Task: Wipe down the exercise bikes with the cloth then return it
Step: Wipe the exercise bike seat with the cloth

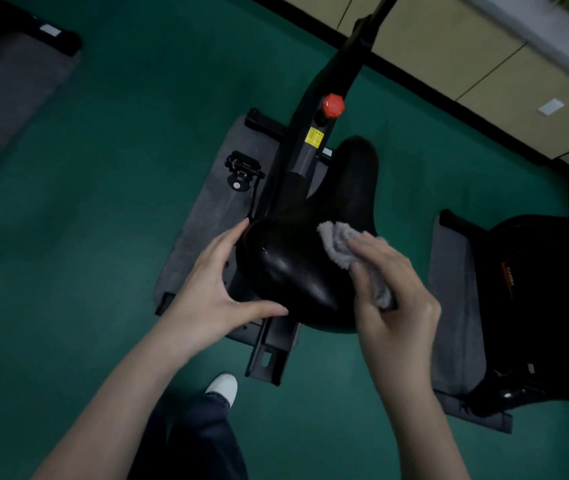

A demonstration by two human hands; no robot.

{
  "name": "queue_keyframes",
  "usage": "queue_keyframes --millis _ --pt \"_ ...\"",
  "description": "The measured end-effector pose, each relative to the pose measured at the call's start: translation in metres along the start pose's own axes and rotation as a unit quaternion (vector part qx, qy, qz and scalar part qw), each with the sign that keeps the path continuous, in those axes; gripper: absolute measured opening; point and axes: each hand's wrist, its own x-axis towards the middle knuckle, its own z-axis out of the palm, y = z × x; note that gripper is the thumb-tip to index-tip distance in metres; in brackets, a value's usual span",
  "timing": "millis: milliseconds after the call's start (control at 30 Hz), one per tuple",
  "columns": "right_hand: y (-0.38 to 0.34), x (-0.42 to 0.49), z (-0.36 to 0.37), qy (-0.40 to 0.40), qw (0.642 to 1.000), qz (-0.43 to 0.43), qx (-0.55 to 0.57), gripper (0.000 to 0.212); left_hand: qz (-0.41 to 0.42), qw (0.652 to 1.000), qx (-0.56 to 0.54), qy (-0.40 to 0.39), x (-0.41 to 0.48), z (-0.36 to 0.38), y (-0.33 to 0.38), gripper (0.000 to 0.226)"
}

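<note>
As I look down through the head camera, I have the black saddle (296,268) of an exercise bike (305,147) right beneath me. It stands on a grey mat (206,216) over the green floor (103,168). My left hand (213,292) braces the saddle's left side. Its fingers (231,237) lie straight and together along the edge, and the thumb is spread wide and touches the rear rim. My right hand (393,299) holds the grey cloth (341,247). Its fingers (373,251) curl over the bunched fabric and press it against the saddle's right side, with a fluffy end sticking out ahead of the fingertips.

Further up the frame I see a red knob (333,105) and a yellow label (313,136), and a pedal (243,169) hangs to the left. A second bike (532,306) stands just to the right on its own mat.

I judge the wipe to be midway on this saddle. The cloth is wadded small, so each stroke covers little, and I could leave the nose or the left half untouched. The left hand only rests flat, so a hard push from the right could twist the saddle or slide that hand off. If I loosen my hold on the wad, it could drop to the floor.
</note>
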Motion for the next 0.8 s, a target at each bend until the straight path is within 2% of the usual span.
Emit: queue_keyframes --millis 100,300,467,533,633,700,800 --pt "-0.013 0.005 0.021 0.041 0.999 0.014 0.006 0.019 0.0 1.0 -0.002 0.011 0.0 0.0 0.0 0.115" --pt "-0.019 -0.006 0.019 -0.033 0.997 -0.071 0.014 0.02 0.005 1.0 -0.006 0.016 0.002 0.001 -0.002 0.116" --pt "-0.026 0.034 0.03 -0.02 0.999 -0.003 -0.037 0.02 0.019 1.0 -0.007 0.019 0.004 0.004 -0.004 0.111" --pt "-0.036 0.058 0.045 -0.069 0.995 0.011 -0.066 0.022 0.019 1.0 -0.003 0.02 0.003 0.004 -0.005 0.111" --pt "-0.046 0.08 0.065 -0.219 0.97 -0.005 -0.107 0.027 0.024 1.0 -0.003 0.009 0.003 0.005 -0.005 0.11" --pt "-0.049 0.08 0.065 -0.283 0.954 -0.051 -0.081 0.024 0.023 1.0 -0.003 0.008 0.002 0.005 -0.005 0.103" --pt "-0.042 0.069 0.045 -0.319 0.939 -0.127 0.006 0.012 0.011 1.0 -0.017 0.014 -0.002 0.006 -0.004 0.097"
